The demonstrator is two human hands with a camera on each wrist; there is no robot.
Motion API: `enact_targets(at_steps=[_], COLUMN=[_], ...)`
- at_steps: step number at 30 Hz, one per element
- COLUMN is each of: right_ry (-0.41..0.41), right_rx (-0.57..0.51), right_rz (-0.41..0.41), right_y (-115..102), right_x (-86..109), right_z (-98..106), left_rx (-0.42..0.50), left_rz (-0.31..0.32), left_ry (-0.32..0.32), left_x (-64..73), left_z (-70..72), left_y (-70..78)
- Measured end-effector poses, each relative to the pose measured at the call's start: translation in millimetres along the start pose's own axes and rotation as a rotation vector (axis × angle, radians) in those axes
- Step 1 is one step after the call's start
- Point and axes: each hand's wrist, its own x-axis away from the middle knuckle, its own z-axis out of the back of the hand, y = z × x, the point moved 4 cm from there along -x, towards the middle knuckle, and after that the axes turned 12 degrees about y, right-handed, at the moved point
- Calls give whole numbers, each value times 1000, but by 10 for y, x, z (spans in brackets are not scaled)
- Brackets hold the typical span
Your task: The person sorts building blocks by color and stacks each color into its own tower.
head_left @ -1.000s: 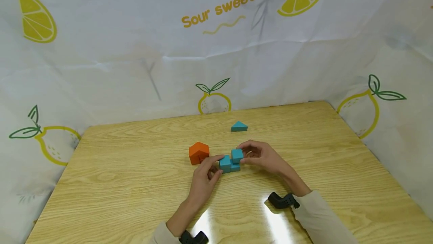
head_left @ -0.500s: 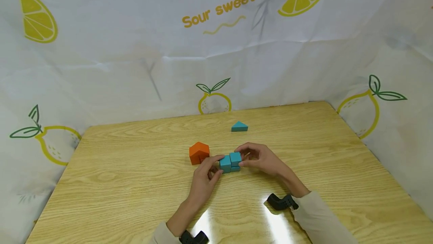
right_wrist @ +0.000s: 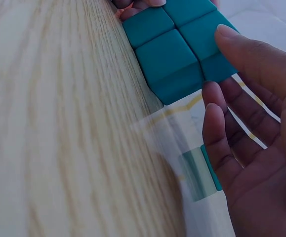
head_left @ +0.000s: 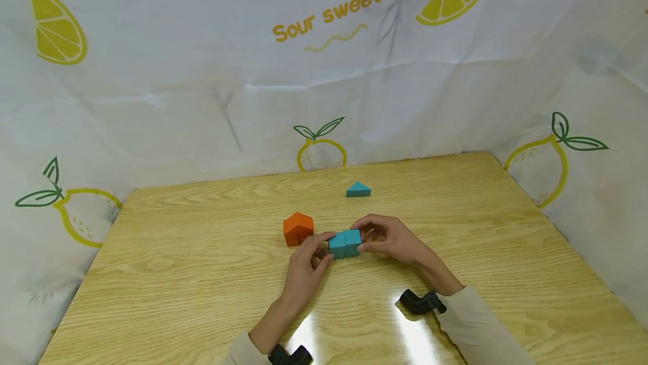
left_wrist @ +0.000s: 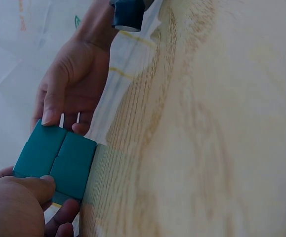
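Observation:
Several teal cube blocks [head_left: 336, 245] stand pressed together on the table, two stacked beside two. My left hand [head_left: 301, 271] pinches the left stack at its upper block, thumb in front and fingers behind. At the upper right block [right_wrist: 209, 37] is my right hand [head_left: 395, 238], its thumb on the front face and fingers at the back. That block sits level with its neighbour and rests on the lower right block [right_wrist: 167, 64]. In the left wrist view, narrow seams part the blocks.
An orange house-shaped block [head_left: 298, 228] stands just left of the teal blocks, near my left hand. Farther back lies a teal triangular block [head_left: 358, 189]. A white lemon-print cloth [head_left: 202, 100] hangs behind the wooden table [head_left: 192, 275].
My right hand has moved left and slightly down with the upper right teal cube block, which now sits flush on the lower one against the left stack. The left hand has stayed in place.

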Motion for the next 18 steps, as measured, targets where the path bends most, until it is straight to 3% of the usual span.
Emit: enact_targets(at_steps=[18], right_ry=[-12], right_rx=[-6], right_rz=[15], right_y=[4], right_x=[0], right_z=[0], left_rx=[-11], left_rz=[-5], left_ry=[-1], left_x=[-3], left_z=[-1], left_y=[5])
